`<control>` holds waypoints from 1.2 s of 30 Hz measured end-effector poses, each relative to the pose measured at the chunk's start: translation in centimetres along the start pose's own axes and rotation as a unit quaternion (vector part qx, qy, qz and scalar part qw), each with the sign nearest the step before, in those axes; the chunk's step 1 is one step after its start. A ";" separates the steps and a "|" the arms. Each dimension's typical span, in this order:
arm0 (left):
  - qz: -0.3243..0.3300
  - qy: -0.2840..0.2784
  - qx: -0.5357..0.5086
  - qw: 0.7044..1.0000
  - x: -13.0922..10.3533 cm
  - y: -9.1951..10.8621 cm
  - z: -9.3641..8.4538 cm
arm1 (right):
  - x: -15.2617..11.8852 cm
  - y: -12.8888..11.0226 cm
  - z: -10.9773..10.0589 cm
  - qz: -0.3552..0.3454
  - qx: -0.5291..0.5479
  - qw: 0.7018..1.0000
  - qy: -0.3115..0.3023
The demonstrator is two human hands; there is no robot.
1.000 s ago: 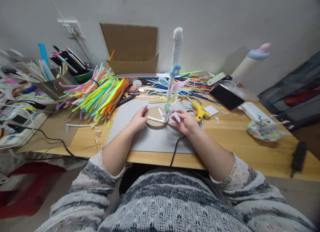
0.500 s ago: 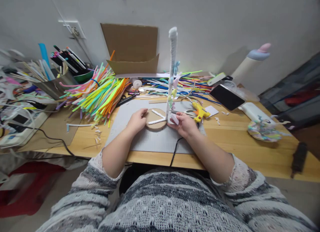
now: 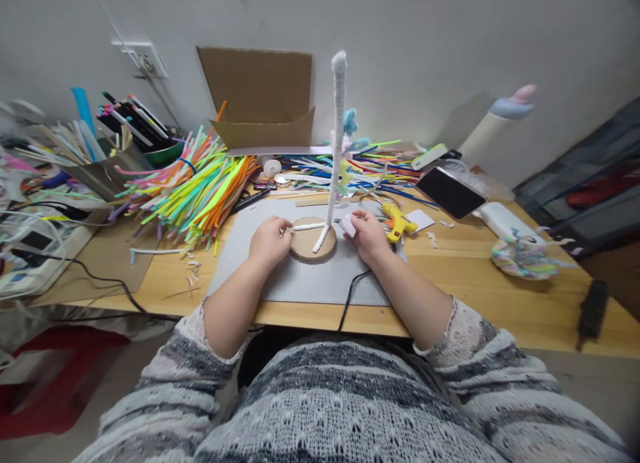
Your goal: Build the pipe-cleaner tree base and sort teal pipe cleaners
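Observation:
A round brown cardboard base [image 3: 306,251] lies on a grey mat, with a tall white fuzzy post [image 3: 337,130] standing up from it. Two white strips run from the post's foot across the disc, one leftward and one towards me. Blue, pink and yellow fuzzy shapes [image 3: 350,121] are on the post's far right side. My left hand [image 3: 270,242] is closed at the disc's left rim, fingertips partly hidden. Just right of the base, apart from it, my right hand [image 3: 369,238] pinches a small white piece [image 3: 348,225] that looks like folded paper or tissue.
A yellow glue gun [image 3: 399,222] lies right of the mat [image 3: 320,286], its cord running forward. Bundled colourful pipe cleaners [image 3: 195,190] are at left, with more behind. A phone [image 3: 451,192], a cardboard sheet [image 3: 257,83] and a power strip [image 3: 43,250] surround the work area.
The base has turned, so its strips now point left and towards me, and the coloured shapes have swung to the far right side. My right hand has drawn off to the right with the white piece.

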State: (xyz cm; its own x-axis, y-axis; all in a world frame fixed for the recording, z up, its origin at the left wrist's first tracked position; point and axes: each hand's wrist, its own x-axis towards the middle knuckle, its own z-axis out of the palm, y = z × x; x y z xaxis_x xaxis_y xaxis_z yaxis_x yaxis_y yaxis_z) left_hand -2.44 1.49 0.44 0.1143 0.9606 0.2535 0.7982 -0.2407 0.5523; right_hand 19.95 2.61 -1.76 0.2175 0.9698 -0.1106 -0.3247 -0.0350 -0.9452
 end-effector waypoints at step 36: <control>-0.015 -0.207 -0.386 0.899 -0.9 1.6 0.6 | -3.6 -0.5 0.3 -0.047 0.012 0.966 -0.255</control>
State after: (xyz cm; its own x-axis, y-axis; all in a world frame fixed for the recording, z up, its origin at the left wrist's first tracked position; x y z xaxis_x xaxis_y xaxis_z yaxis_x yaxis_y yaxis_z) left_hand -0.93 0.35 0.61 0.4368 0.8996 0.0001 0.1741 -0.0847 0.9811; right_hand 19.08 -0.75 -0.77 -0.2329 0.9614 0.1463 -0.3482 0.0580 -0.9356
